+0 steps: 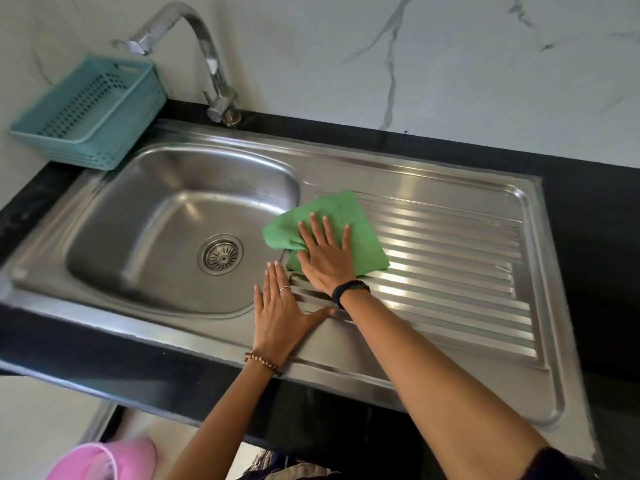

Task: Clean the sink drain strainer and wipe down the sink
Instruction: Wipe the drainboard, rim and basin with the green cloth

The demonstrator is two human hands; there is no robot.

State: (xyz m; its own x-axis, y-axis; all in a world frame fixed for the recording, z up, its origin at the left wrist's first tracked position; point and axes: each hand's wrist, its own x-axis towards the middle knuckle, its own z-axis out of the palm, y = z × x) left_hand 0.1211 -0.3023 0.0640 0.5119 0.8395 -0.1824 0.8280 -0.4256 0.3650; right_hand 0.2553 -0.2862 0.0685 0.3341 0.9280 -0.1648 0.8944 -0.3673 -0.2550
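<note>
Right hand [327,256], grip flat and wide, presses the green square cloth [349,225] on the ridged steel drainboard [450,258], one corner pointing far; left hand [278,310] lies flat, fingers straight.

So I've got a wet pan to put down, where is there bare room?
The ridged drainboard right of the green cloth is bare, as is the basin around the strainer. Both hands crowd the strip between.

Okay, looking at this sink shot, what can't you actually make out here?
- Part of the green cloth: hidden under the right hand, head view.
- Pink object: cut off by the bottom edge; unidentifiable.
- Drain strainer: too small to judge clean or dirty.
- Teal basket: its near wall hides the inside.
- Left hand: covers the sink rim beneath it.
</note>
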